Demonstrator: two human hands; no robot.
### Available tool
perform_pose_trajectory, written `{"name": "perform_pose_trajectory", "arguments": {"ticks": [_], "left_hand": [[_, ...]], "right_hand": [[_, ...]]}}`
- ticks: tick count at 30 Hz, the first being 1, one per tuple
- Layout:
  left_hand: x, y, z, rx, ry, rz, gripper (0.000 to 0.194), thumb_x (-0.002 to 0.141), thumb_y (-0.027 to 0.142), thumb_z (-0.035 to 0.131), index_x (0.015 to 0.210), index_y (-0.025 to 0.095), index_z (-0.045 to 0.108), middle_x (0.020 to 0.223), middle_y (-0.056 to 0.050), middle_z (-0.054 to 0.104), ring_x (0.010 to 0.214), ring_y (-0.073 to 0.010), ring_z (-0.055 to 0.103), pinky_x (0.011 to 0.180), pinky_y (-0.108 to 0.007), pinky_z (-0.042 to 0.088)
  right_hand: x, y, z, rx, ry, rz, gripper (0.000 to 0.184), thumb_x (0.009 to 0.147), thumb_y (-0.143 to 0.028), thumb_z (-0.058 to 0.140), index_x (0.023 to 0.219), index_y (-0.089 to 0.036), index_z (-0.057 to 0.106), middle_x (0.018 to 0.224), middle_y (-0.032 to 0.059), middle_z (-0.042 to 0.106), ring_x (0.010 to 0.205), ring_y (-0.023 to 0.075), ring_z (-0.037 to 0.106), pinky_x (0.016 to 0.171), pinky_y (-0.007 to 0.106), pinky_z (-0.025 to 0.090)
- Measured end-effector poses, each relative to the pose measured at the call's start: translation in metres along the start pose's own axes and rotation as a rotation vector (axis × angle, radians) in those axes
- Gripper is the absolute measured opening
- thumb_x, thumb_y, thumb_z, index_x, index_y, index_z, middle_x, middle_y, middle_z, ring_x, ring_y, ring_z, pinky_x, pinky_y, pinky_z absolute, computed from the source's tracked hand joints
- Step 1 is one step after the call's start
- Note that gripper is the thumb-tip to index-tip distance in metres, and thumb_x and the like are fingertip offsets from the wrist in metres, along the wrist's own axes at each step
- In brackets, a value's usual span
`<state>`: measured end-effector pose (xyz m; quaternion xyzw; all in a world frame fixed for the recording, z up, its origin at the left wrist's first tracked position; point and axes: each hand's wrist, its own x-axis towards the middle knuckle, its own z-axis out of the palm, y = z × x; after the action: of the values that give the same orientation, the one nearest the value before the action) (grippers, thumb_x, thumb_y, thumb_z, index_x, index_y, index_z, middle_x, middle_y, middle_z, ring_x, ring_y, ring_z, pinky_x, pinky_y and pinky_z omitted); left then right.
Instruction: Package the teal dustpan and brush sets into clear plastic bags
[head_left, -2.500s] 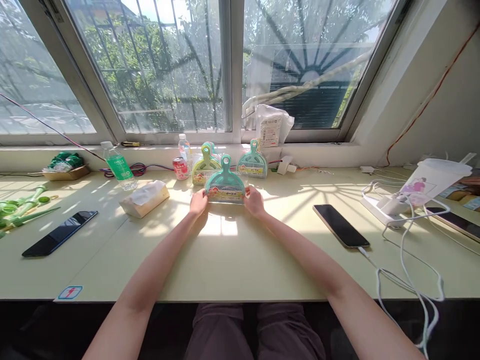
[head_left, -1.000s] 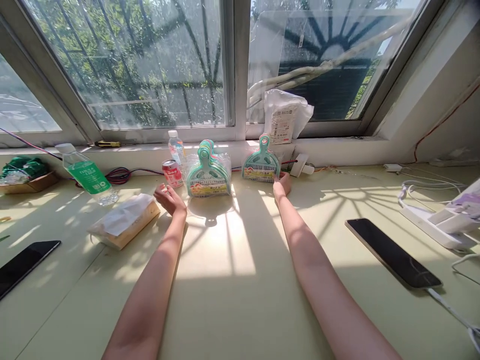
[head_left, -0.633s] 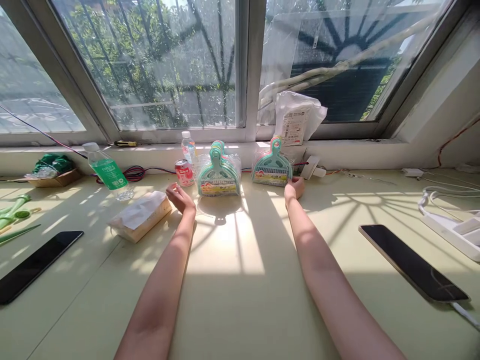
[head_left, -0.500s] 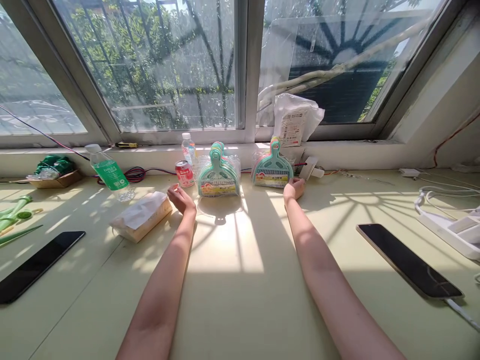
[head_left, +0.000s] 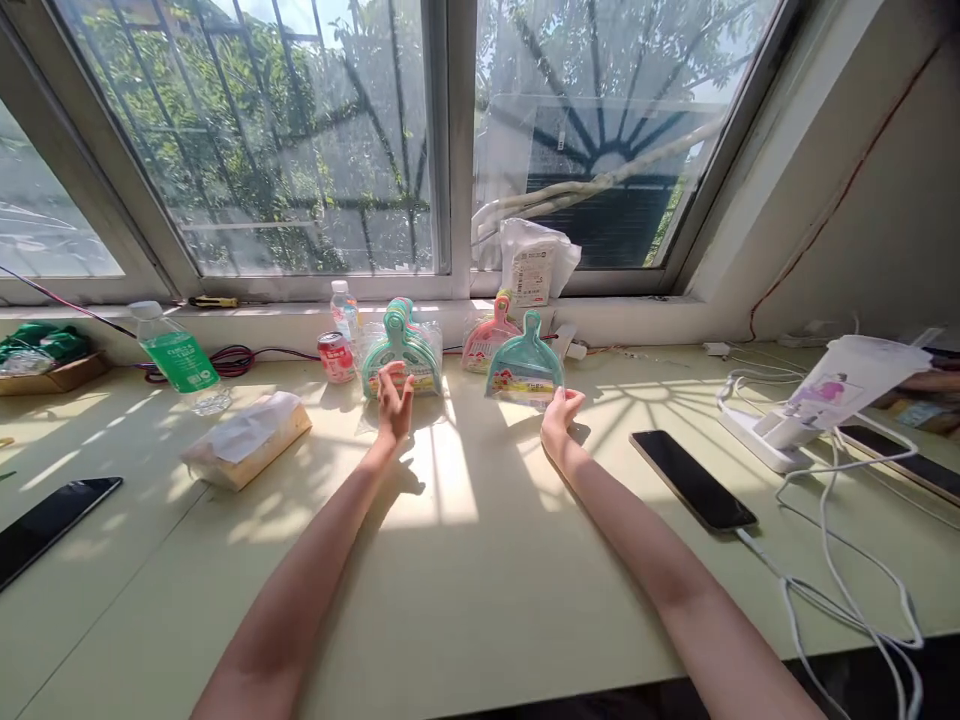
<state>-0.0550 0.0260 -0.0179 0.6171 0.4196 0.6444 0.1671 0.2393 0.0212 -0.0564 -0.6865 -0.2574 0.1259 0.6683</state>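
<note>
My right hand (head_left: 559, 413) grips the lower right corner of a teal mini dustpan (head_left: 524, 370) and holds it upright just above the desk. Behind that dustpan a pink dustpan (head_left: 481, 345) leans against the wall under the window. My left hand (head_left: 394, 398) is raised with its fingers apart and holds nothing. It hovers just in front of a stack of teal dustpans (head_left: 401, 353) in clear wrap. The pale yellow desk (head_left: 465, 590) carries all of these.
A tissue pack (head_left: 246, 437), green-label bottle (head_left: 180, 358), pink can (head_left: 335, 356) and small bottle (head_left: 345, 306) stand left of the stack. A dark phone (head_left: 691, 480) on a cable lies at right, by a white cup (head_left: 851, 381) and cords. Another phone (head_left: 46, 516) lies far left.
My right hand has pulled a teal dustpan off the right-hand pile toward me, which uncovers a pink one. My left hand has moved right, in front of the wrapped stack.
</note>
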Motion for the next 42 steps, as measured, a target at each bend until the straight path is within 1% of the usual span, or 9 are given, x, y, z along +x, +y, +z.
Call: {"name": "perform_pose_trajectory", "arguments": {"ticks": [3,5,12,16,20,24,28,37,42], "left_hand": [[-0.026,0.029,0.04,-0.313,-0.414,-0.274,0.059,0.091,0.061,0.045,0.131,0.017,0.047,0.124,-0.017,0.063,0.106,-0.0288,0.063,0.086,-0.043,0.051],[-0.044,0.047,0.057,-0.427,-0.513,-0.416,0.067,0.084,0.063,0.056,0.133,0.018,0.047,0.123,-0.015,0.065,0.107,-0.0303,0.063,0.085,-0.043,0.051],[-0.085,0.074,0.042,-0.459,-0.381,-0.635,0.055,0.065,0.043,0.081,0.11,0.017,0.063,0.098,-0.009,0.072,0.086,-0.0229,0.068,0.074,-0.033,0.053],[-0.091,0.072,0.031,-0.464,-0.245,-0.721,0.046,0.064,0.033,0.079,0.105,0.019,0.064,0.093,-0.006,0.071,0.072,-0.0169,0.066,0.062,-0.029,0.054],[-0.086,0.066,0.029,-0.55,-0.149,-0.693,0.05,0.066,0.028,0.077,0.112,0.022,0.061,0.1,-0.005,0.07,0.08,-0.0158,0.067,0.068,-0.027,0.056],[-0.083,0.063,0.028,-0.562,-0.194,-0.648,0.055,0.069,0.027,0.076,0.121,0.025,0.056,0.106,-0.005,0.07,0.095,-0.0204,0.068,0.076,-0.033,0.057],[-0.086,0.07,0.031,-0.598,-0.274,-0.628,0.059,0.07,0.026,0.072,0.126,0.024,0.052,0.114,-0.008,0.068,0.108,-0.0256,0.066,0.083,-0.039,0.058],[-0.088,0.085,0.025,-0.681,-0.493,-0.643,0.051,0.073,0.032,0.069,0.121,0.024,0.055,0.113,-0.008,0.068,0.104,-0.0268,0.066,0.086,-0.044,0.056],[-0.081,0.072,0.026,-0.59,-0.493,-0.661,0.044,0.075,0.048,0.067,0.108,0.022,0.057,0.104,-0.005,0.066,0.088,-0.021,0.065,0.079,-0.038,0.055]], "right_hand": [[-0.015,0.003,-0.032,0.063,-0.146,-0.064,0.012,0.088,-0.035,0.045,0.093,-0.024,0.045,0.099,0.0109,0.063,0.094,0.0256,0.064,0.083,0.043,0.054],[-0.024,0.001,-0.05,0.097,-0.243,-0.129,0.013,0.088,-0.035,0.047,0.094,-0.024,0.045,0.097,0.0089,0.063,0.095,0.0234,0.064,0.085,0.039,0.053],[-0.062,-0.018,-0.086,-0.173,-0.366,-0.723,0.029,0.089,-0.019,0.044,0.117,-0.021,0.05,0.126,0.0151,0.059,0.12,0.0274,0.053,0.098,0.046,0.043],[-0.083,-0.032,-0.096,-0.232,-0.77,-1.042,0.018,0.093,-0.016,0.047,0.104,-0.021,0.061,0.102,0.009,0.069,0.098,0.0229,0.064,0.089,0.037,0.046],[-0.09,-0.034,-0.095,-0.234,-0.943,-0.834,0.01,0.091,-0.02,0.057,0.092,-0.02,0.068,0.08,0.004,0.071,0.07,0.0177,0.065,0.071,0.028,0.047],[-0.082,-0.027,-0.088,-0.062,-0.991,-0.378,0.028,0.087,-0.035,0.068,0.064,-0.019,0.065,0.068,0.0031,0.07,0.063,0.0161,0.065,0.067,0.027,0.05],[-0.071,-0.028,-0.086,0.202,-0.919,0.013,0.026,0.084,-0.037,0.073,0.07,-0.019,0.06,0.069,0.0026,0.07,0.063,0.0142,0.068,0.065,0.027,0.058],[-0.063,-0.031,-0.093,0.44,-0.804,0.349,0.027,0.077,-0.012,0.076,0.088,-0.02,0.052,0.083,0.0001,0.071,0.078,0.0129,0.072,0.086,0.028,0.061],[-0.059,-0.028,-0.096,0.417,-0.919,0.382,0.018,0.077,-0.009,0.072,0.089,-0.018,0.062,0.09,0.0009,0.074,0.086,0.0133,0.073,0.088,0.029,0.06]]}}
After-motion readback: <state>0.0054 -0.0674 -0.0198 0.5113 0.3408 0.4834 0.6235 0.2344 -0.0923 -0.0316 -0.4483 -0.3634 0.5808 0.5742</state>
